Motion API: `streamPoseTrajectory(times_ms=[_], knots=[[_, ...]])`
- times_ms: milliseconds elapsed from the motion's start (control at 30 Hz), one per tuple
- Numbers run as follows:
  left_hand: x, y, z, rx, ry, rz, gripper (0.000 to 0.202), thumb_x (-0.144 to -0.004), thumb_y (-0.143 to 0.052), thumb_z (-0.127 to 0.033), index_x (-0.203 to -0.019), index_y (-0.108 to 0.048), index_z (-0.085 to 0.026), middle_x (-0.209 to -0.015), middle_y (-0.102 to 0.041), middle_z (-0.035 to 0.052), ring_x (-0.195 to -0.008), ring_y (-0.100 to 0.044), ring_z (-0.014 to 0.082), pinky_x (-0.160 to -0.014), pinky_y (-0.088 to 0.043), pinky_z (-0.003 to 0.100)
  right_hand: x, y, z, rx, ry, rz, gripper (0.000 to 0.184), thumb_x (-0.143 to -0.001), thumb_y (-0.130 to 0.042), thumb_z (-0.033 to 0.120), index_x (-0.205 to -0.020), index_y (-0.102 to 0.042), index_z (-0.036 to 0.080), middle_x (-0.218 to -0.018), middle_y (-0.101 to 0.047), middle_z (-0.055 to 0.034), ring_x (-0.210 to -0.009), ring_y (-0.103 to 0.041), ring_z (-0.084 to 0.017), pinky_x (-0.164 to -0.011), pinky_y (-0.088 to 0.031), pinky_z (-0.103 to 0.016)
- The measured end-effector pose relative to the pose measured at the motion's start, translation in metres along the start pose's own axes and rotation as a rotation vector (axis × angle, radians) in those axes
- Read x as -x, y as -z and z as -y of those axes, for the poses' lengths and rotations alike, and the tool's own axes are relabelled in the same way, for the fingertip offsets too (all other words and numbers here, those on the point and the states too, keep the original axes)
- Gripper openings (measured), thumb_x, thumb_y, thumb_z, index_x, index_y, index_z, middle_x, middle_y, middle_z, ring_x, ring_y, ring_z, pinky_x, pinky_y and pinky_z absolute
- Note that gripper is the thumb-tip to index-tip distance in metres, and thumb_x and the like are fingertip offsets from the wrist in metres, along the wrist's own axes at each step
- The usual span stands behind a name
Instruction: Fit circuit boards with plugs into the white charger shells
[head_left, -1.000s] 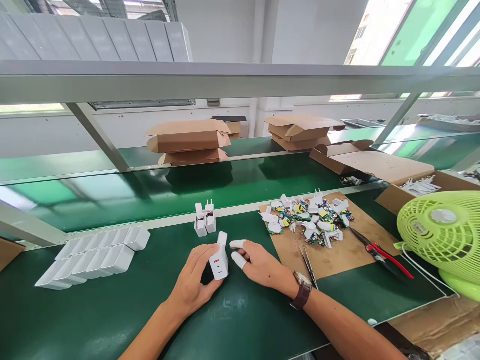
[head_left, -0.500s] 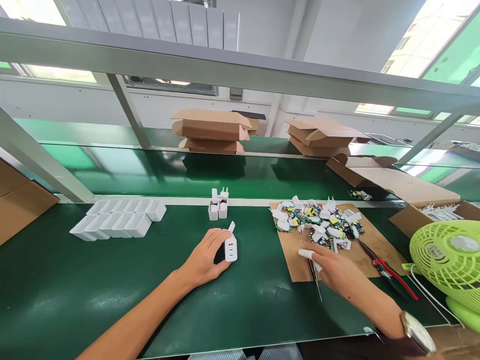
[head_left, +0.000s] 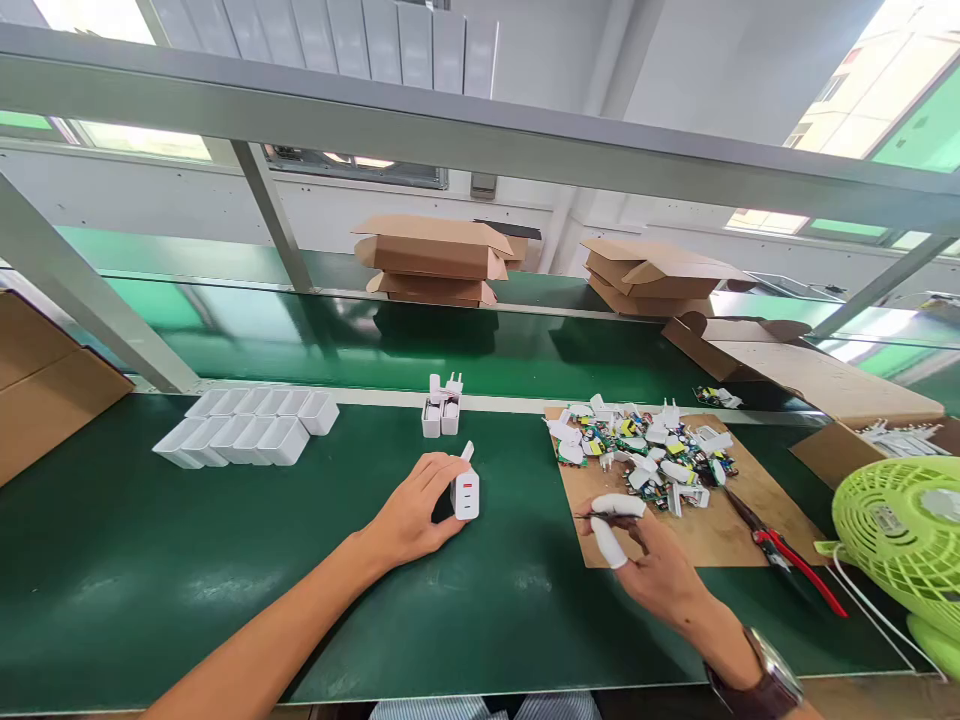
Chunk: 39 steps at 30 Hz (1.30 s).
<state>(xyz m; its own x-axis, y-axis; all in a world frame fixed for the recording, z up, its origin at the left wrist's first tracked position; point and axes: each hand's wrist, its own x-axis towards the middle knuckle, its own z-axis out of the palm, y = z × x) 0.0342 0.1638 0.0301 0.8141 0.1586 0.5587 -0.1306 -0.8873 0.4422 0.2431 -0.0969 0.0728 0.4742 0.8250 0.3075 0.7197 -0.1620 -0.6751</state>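
Between the thumb and fingers of my left hand is a white charger, standing on the green table with its port face towards me. A white piece sticks up behind its top. My right hand, with white covers on the thumb and a finger, pinches dark tweezers pointing left. It hovers over the front edge of the brown cardboard sheet. Behind it lies a heap of white plastic parts and circuit boards. Two small white housings with parts in them stand behind the charger.
Rows of white empty housings stand at the left. Red-handled pliers lie on the sheet's right side, near a green fan. An open carton holds white parts at the right. Flat brown boxes are stacked at the back.
My right hand has turned and lifted the tweezers; they pointed down towards me and now lie level, tips to the left. My left hand stays on the charger. The view has shifted slightly.
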Motion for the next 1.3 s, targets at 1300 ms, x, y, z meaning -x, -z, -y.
streamPoseTrajectory(times_ms=[1300], knots=[[-0.002,-0.007,-0.013,-0.049,-0.044,-0.132,0.046,-0.091,-0.067,-0.017,-0.133,-0.049,-0.019,-0.116,-0.067,0.0128,-0.107,-0.063,0.0283,-0.091,-0.059,0.046,-0.041,-0.076,0.056,-0.051,0.07,-0.028,0.023,-0.099,-0.054,0.029,-0.095,-0.077,0.025,-0.096,-0.08,-0.006,-0.088,-0.077,-0.021,-0.084,-0.063,-0.033]])
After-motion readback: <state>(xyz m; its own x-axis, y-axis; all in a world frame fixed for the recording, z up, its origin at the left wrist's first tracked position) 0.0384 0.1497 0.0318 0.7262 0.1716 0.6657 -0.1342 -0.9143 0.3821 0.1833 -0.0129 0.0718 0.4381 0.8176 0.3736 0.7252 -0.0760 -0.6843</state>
